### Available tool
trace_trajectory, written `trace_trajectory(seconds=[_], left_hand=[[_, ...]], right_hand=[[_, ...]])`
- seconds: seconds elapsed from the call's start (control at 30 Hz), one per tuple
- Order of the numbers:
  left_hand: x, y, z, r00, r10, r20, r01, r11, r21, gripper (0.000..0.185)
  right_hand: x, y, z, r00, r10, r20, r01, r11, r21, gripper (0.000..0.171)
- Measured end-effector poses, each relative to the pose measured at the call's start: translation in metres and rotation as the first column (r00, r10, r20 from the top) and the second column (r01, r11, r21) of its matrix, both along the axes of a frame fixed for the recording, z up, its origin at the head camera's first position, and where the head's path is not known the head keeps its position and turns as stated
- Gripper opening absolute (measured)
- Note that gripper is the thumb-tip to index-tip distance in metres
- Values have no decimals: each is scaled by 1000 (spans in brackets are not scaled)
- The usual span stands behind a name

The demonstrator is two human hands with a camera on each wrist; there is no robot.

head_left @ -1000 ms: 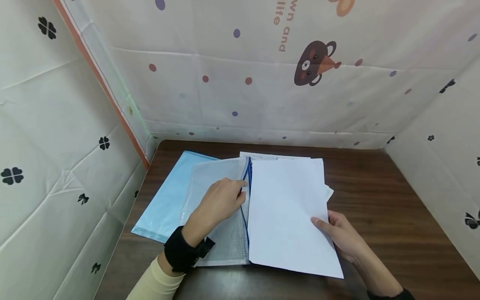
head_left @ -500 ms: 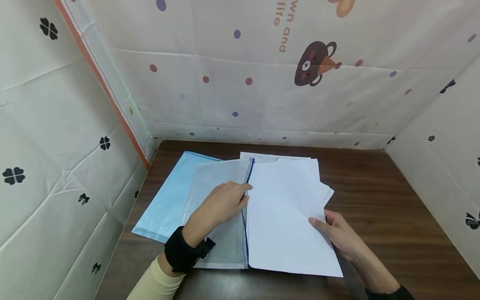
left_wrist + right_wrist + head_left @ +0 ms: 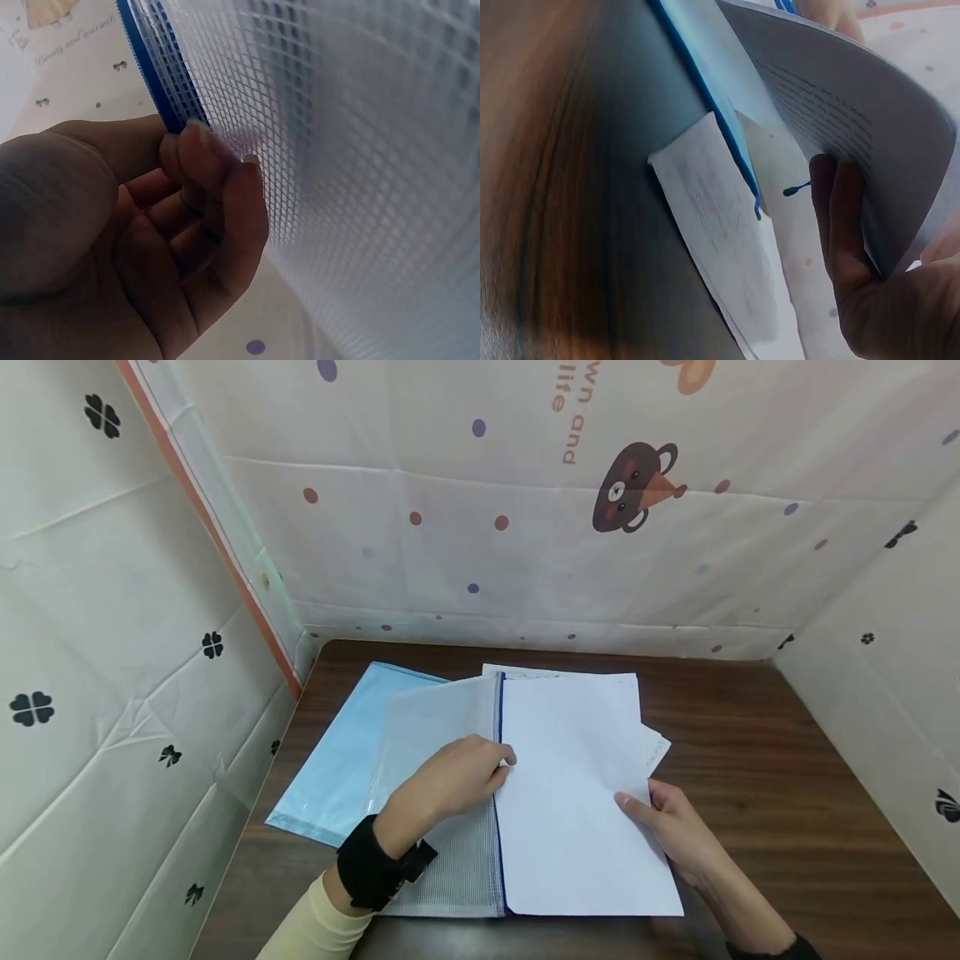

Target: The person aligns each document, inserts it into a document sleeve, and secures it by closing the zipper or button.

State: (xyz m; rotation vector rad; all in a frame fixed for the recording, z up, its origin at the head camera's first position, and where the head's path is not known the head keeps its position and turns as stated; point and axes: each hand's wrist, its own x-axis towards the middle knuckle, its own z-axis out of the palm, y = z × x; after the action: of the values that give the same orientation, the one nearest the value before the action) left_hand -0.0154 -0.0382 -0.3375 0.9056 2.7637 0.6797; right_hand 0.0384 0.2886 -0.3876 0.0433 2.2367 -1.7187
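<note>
The left hand (image 3: pixel 459 777) pinches the blue-edged translucent mesh pouch (image 3: pixel 457 868), while the right hand (image 3: pixel 678 827) holds white rectangular paper (image 3: pixel 570 793) lying lengthwise along that blue edge (image 3: pixel 500 710).

A: Surroundings?
B: Dark brown wood-grain counter (image 3: pixel 787 760), patterned white sheeting on three sides.
A: Rear panel (image 3: pixel 420 556)?
B: Creased. Purple and reddish spots (image 3: pixel 478 428), brown bear print (image 3: pixel 626 489) lying sideways with an orange cone hat. Lettering (image 3: pixel 573 414) up top, also turned; "life" and "and" readable.
A: Left panel (image 3: pixel 90 793)?
B: Black four-leaf clover prints (image 3: pixel 32 708), fold lines. Orange stripe (image 3: pixel 198 502) slants down to the counter's back left corner.
A: Right panel (image 3: pixel 885 718)?
B: White, dark prints (image 3: pixel 947 806).
A: On the counter?
B: Light blue folder (image 3: pixel 330 760), left side, set at an angle. White paper corner (image 3: pixel 657 750) right of centre, faint marks, too small to read.
</note>
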Motion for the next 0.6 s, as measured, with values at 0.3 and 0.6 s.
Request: trace_trajectory(seconds=[0.3, 0.6], left_hand=[[3, 5, -3, 1000, -19, -11, 19, 1000, 23, 13], [3, 6, 1, 992, 123, -39, -115, 979, 167, 14]], right_hand=[[-1, 0, 13, 997, 9, -78, 3, 989, 145, 42], [-6, -1, 1, 998, 50, -38, -46, 993, 110, 44]])
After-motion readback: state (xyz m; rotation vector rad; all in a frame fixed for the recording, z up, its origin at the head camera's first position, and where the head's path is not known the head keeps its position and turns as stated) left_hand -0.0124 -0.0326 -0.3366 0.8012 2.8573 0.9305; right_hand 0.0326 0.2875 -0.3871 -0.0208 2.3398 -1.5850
